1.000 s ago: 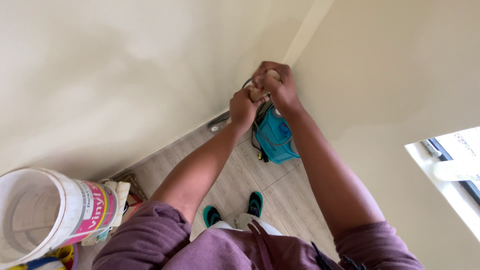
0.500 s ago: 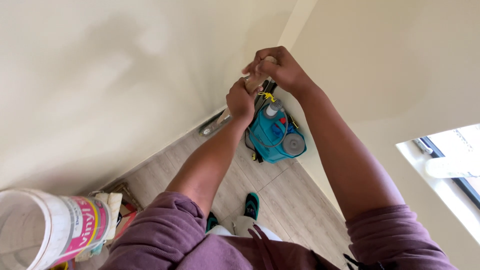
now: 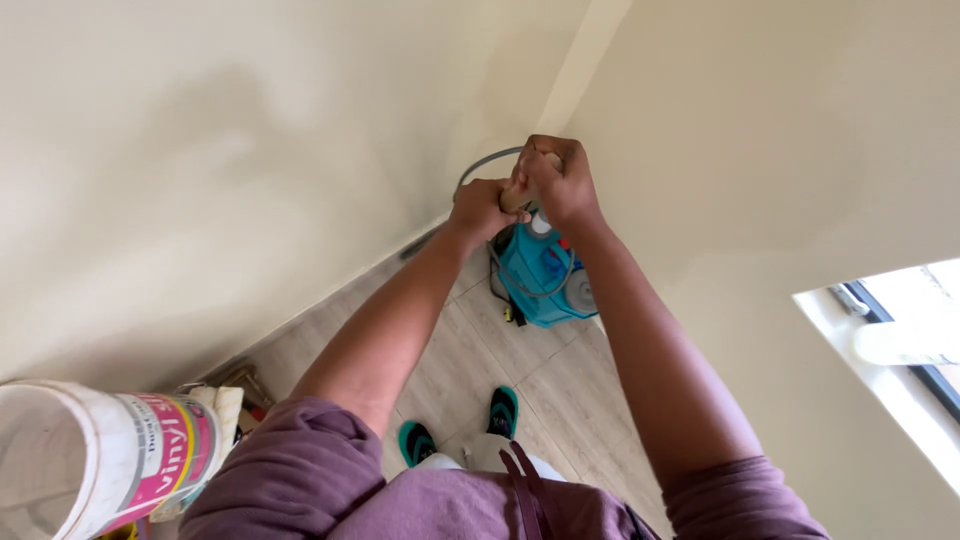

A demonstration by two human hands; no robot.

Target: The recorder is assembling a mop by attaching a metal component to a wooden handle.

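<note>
Above the room's corner, both hands have dropped lower since a moment ago, left hand point(image 3: 480, 210) and right hand point(image 3: 556, 183) clenched around a pale wooden handle point(image 3: 516, 193) over the blue machine point(image 3: 540, 275), mid-stroke I'd judge.

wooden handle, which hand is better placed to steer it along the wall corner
Right, probably: the right hand caps the top end of the wooden handle, while the left hand grips just below it.
</note>
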